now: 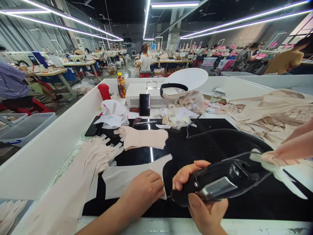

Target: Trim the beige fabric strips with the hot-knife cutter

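My left hand [144, 186] lies on a pale fabric piece [122, 178] with its fingers curled and pressed together at the right edge. My right hand [205, 202] is wrapped round a black corded handheld tool [220, 182] with a silver plate on its side. The tool's narrow tip points left, close to my left fingertips and the fabric's corner. Another person's hand [298, 143] reaches in from the right, holding pale scraps [271, 160] beside the tool's rear end; what exactly they are is unclear. Beneath everything is a glossy black board [195, 130].
A stack of beige cut pieces [144, 137] lies behind the fabric, and more cut pieces [70, 182] drape at left. At the back stand a phone [144, 104], a white vented box [133, 94] and a drink bottle [121, 85]. Beige garments [269, 107] heap at right. White walls [61, 143] border the table.
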Action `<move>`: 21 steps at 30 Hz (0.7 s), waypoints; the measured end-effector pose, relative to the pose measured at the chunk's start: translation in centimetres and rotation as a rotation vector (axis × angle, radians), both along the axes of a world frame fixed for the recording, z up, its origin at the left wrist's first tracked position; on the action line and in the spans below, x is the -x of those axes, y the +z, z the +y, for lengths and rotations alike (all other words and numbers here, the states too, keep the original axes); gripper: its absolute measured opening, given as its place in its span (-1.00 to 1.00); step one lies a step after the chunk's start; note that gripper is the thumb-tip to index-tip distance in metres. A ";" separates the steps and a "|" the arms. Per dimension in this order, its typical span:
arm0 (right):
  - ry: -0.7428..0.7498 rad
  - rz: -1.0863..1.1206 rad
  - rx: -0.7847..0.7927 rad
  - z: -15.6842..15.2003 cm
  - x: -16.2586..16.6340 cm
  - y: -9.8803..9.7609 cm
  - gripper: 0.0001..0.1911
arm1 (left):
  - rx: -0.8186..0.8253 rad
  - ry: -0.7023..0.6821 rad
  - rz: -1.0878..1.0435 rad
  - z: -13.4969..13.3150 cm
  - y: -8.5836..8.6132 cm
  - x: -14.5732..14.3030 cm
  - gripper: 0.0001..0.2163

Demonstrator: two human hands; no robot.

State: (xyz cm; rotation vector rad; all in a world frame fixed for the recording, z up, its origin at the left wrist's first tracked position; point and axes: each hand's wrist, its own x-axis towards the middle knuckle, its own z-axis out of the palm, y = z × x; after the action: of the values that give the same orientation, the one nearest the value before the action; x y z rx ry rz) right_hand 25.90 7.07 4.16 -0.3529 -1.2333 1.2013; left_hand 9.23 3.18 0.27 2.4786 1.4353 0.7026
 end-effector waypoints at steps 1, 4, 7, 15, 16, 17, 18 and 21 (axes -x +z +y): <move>-0.001 0.000 -0.003 0.0 0.0 0.0 -0.58 | -0.001 0.005 -0.008 -0.1 0.0 0.0 -0.83; -0.006 -0.014 -0.001 0.0 -0.1 -0.2 -0.59 | -0.007 0.005 -0.053 -0.3 -0.2 0.2 -0.88; 0.004 -0.024 0.003 0.1 -0.2 -0.3 -0.57 | -0.021 -0.056 -0.083 -0.3 -0.8 0.4 -0.92; 0.005 -0.023 -0.006 0.1 -0.2 -0.2 -0.57 | 0.002 -0.197 -0.012 0.2 -1.3 1.3 -0.87; 0.005 -0.019 -0.003 0.1 -0.2 -0.3 -0.57 | 0.001 -0.209 -0.012 0.2 -1.1 1.4 -0.86; 0.007 -0.015 -0.001 0.1 -0.2 -0.3 -0.57 | 0.000 -0.224 -0.012 0.2 -1.0 1.5 -0.85; 0.009 -0.014 0.001 0.2 -0.2 -0.3 -0.57 | -0.005 -0.239 -0.014 0.2 -0.8 1.7 -0.84; 0.006 -0.014 0.008 0.2 -0.1 -0.3 -0.58 | -0.010 -0.259 -0.023 0.2 -0.4 1.9 -0.82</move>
State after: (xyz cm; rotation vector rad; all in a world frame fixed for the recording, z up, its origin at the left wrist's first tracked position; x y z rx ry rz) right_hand 25.98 7.31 3.86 -0.3639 -1.2425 1.2115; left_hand 7.34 3.39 -0.15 2.5898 1.0764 0.6827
